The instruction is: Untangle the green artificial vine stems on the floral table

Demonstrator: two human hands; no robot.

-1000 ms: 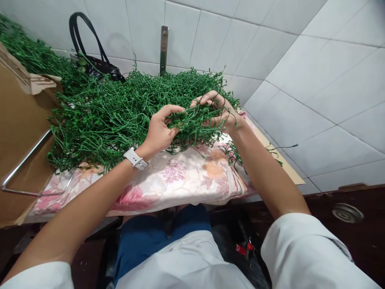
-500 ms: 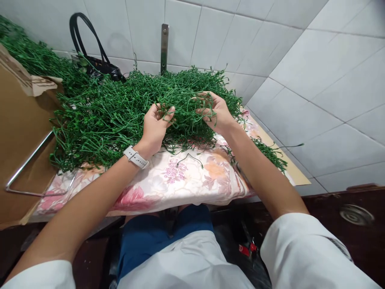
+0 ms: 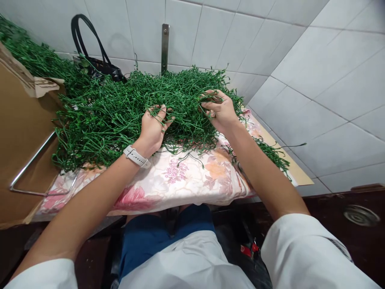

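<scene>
A large tangled heap of thin green plant stems [image 3: 117, 104] with small knobbed tips covers the back of a flowered cloth [image 3: 192, 184]. My left hand [image 3: 153, 124], with a white watch band [image 3: 136, 156] at the wrist, is at the heap's front edge. Its fingers are curled among the stems, with a few strands running across them. Farther right, my right hand [image 3: 221, 108] has thumb and fingers closed around some stems at the heap's upper right part. The buried fingertips of both hands are partly hidden.
At left stands a cardboard box [image 3: 27, 152], with a bent metal wire frame [image 3: 33, 160] beside it. Behind the heap are a black handbag [image 3: 105, 68] and a metal bracket [image 3: 165, 48] on the tiled wall. A smaller bunch of stems [image 3: 272, 154] lies right of my forearm.
My right hand has drawn slightly right and its fingers have closed more. The left hand has turned a little, its thumb lifting away from the fingers. The heap looks much the same.
</scene>
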